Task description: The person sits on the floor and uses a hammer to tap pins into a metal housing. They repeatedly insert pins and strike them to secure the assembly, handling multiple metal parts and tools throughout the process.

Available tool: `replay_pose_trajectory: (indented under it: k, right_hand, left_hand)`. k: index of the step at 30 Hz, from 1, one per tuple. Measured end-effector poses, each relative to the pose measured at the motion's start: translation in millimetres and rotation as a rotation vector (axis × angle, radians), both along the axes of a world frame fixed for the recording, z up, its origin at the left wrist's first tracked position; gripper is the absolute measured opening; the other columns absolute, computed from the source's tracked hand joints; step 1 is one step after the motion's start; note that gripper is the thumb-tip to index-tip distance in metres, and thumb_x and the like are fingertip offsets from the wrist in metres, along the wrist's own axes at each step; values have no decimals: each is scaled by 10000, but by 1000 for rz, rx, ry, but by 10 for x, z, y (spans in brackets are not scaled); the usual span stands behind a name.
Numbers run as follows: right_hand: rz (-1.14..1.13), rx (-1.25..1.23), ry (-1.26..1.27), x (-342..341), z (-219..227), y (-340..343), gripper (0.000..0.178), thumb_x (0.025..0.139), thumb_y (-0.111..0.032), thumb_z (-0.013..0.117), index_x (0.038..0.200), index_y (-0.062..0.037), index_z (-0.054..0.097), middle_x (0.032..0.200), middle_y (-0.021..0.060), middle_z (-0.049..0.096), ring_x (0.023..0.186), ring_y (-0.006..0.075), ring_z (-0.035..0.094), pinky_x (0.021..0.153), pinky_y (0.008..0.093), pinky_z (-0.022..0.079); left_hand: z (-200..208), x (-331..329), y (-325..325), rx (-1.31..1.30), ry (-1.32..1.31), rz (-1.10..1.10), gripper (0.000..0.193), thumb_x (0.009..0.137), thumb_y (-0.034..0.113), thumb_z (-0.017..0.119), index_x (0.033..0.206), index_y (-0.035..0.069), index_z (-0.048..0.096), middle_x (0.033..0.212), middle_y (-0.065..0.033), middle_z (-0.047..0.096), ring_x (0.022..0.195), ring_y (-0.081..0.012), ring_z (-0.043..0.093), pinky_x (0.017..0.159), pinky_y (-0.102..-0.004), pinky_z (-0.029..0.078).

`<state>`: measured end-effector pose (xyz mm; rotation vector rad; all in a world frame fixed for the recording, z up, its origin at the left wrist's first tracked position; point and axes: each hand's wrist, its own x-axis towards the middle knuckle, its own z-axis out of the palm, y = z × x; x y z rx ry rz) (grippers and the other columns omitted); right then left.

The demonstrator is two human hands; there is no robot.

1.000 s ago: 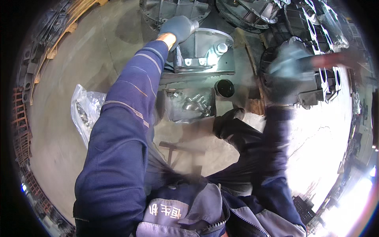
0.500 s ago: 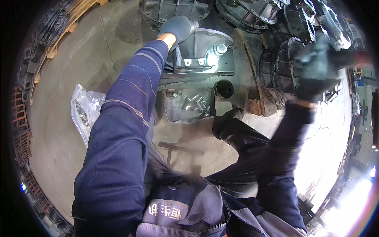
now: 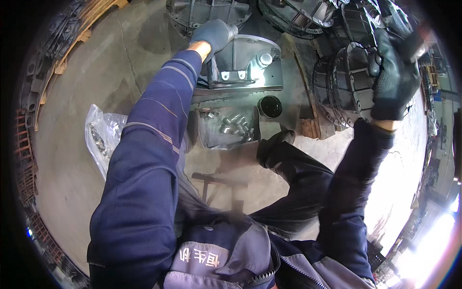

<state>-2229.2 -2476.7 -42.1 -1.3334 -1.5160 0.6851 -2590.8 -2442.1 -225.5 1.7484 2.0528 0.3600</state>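
Note:
My left hand (image 3: 211,39), in a grey glove, is closed at the upper left rim of a grey metal housing (image 3: 236,55). What lies in its fingers is hidden. A bright round boss (image 3: 264,59) sticks out on the housing's right side. Off to the right is my right hand (image 3: 398,77) in a dark glove, raised and closed around a tool with a grey shaft (image 3: 414,46) and a blurred reddish end. The tool's kind cannot be made out. Short metal sleeves (image 3: 236,126) lie in a shallow tray (image 3: 211,139) in front of the housing.
Beside the tray stands a dark round can (image 3: 270,107). A clear plastic bag (image 3: 103,132) of small parts lies at left. Large ribbed castings (image 3: 347,79) fill the right, near a wooden pallet (image 3: 308,126). Another casting (image 3: 202,12) sits behind the housing.
My right hand has swung slightly upward and right with its tool, and is less blurred now. My left hand stays at the housing's rim. The whole view has shifted a little.

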Motion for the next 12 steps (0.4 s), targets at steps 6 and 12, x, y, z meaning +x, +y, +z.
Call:
replay_pose_trajectory:
  k: [6,12]
  right_hand:
    - [212,-451,-1013,-170,-1635,-942,212,915,-226,639,989,-63,754,888,215,730,844,300,710,733,419,570]
    - [386,310,-1063,117,-1084,-80,206,901,-227,681,810,-43,701,757,141,700,654,286,704,591,424,547]
  left_hand:
    - [26,47,-1,-36,-43,-52,545,1013,493,461,1137,49,753,1190,-271,691,1122,-463,658,996,-527,486]
    - [53,-58,51,23,13,-32,553,1019,496,452,1218,58,723,1252,-262,673,1178,-452,639,1022,-517,487]
